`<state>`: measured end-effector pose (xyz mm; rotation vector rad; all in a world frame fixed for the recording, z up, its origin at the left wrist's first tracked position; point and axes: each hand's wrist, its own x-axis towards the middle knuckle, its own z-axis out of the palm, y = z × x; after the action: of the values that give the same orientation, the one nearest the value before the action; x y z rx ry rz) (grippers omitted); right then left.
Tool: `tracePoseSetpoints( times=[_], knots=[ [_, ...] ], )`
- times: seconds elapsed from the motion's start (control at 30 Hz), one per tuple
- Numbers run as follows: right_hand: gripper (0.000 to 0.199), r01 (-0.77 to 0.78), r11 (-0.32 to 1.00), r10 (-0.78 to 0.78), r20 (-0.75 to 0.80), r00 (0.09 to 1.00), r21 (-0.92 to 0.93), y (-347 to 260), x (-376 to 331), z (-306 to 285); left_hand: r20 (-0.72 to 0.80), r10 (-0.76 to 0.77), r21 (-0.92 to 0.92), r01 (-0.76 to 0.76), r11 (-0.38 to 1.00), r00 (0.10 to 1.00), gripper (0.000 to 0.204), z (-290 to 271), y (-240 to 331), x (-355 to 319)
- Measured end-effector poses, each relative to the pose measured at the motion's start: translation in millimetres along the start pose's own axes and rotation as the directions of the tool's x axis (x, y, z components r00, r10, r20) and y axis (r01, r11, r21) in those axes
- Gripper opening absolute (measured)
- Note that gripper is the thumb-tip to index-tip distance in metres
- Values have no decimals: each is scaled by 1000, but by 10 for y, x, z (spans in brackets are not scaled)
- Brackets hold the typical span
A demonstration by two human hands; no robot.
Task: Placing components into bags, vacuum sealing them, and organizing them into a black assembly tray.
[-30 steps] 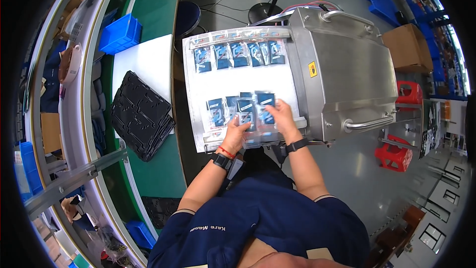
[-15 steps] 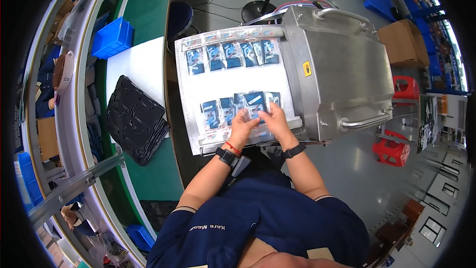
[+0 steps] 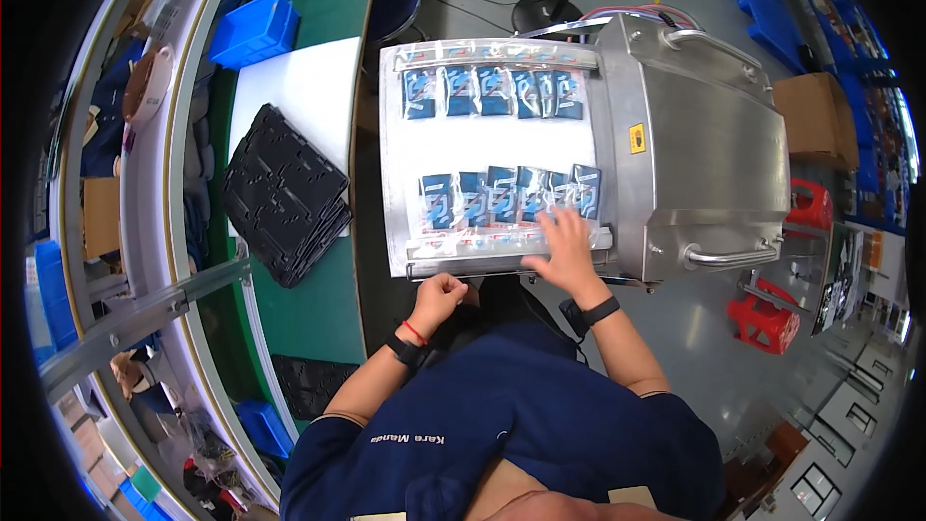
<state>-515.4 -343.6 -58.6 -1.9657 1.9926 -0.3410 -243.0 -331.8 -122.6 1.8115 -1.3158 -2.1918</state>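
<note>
Two rows of clear plastic packets with dark blue and light blue contents lie on the white bed of a steel machine. The near row of packets has its open-looking ends over a pale bar; the far row of packets lies by another bar. My right hand is open, fingers spread, over the right end of the near row, its fingertips at the lower part of the packets there. My left hand is closed just off the bed's front edge, with nothing visible in it.
The machine's steel lid with two handles stands at the right. Left is a green bench with black trays, a white sheet and a blue bin. Red stools and a carton stand farther right.
A packet that both hands held above the near row now lies in that row. My left hand has drawn back off the bed and closed; my right hand has moved right and spread its fingers.
</note>
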Motion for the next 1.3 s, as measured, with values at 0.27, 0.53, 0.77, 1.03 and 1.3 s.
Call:
tracePoseSetpoints(
  times=[0.27, 0.53, 0.77, 1.03, 1.3],
  knots=[
    [94, 293, 956, -277, 326, 904, -2, -244, -177, 170, 175, -143, -918, 214, 335, 974, 23, 179, -264, 93],
    [34, 305, 952, -301, 195, 934, 9, -150, -77, 393, 53, 102, -782, -22, 622, 993, 32, -44, 327, -108],
    [43, 180, 953, -257, 333, 907, 244, 49, 176, 404, 53, 87, -394, -60, 917, 995, 41, -74, 301, -76],
    [26, 280, 933, -256, -130, 958, 226, -98, 131, 99, -209, 620, 328, -544, 773, 756, 18, -46, 492, -166],
    [36, 186, 981, -189, -59, 980, -56, 247, -229, -9, 128, 919, 851, -517, 92, 374, 32, 98, 590, 240]
  ],
)
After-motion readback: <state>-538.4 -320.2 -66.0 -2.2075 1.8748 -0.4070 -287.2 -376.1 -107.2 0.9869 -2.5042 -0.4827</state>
